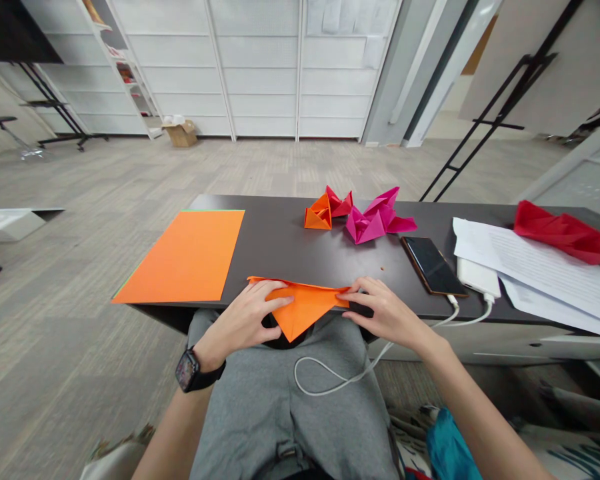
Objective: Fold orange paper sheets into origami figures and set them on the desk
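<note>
I saw the folded orange paper (305,308) at the table (275,243)'s near edge, long side running left to right, point toward the lap (290,387); left hand (247,317) and right hand (380,308) pinched it, the left nearer that point.
</note>
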Tool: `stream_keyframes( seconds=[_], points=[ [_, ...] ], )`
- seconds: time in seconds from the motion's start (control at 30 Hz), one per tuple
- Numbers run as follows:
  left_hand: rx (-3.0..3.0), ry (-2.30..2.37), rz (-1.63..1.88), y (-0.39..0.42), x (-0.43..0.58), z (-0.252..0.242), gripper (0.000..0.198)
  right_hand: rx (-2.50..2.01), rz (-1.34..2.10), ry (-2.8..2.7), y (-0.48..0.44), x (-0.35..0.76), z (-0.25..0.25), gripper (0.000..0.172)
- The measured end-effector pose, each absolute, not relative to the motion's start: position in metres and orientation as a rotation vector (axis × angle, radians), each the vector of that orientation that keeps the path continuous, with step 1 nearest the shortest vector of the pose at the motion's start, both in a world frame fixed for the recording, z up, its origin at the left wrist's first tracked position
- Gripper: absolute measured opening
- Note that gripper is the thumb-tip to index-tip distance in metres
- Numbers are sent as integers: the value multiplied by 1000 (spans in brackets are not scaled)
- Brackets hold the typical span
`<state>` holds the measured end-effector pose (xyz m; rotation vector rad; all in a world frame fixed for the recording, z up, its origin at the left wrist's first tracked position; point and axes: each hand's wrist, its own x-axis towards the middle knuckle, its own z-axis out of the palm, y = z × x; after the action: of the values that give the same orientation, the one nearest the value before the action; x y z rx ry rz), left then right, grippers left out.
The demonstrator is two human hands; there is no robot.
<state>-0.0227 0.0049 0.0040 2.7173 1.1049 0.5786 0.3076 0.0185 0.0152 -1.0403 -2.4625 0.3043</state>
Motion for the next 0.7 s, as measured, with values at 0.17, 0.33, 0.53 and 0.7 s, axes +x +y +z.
stream_keyframes(
  seconds=[0.17, 0.33, 0.53, 0.7],
  points=[
    [2720, 1082, 518, 10, -24, 7, 55, -997, 411, -2436, 26, 307, 23, 32],
    [2737, 1067, 556, 12, -25, 2, 59, -1026, 330, -2502, 28, 306, 26, 39],
    [2736, 1018, 595, 12, -26, -2, 52, -997, 238, -2542, 20, 305, 23, 22],
    [2729, 987, 630, 14, -27, -2, 45, -942, 366, -2459, 21, 306, 20, 19]
  ],
)
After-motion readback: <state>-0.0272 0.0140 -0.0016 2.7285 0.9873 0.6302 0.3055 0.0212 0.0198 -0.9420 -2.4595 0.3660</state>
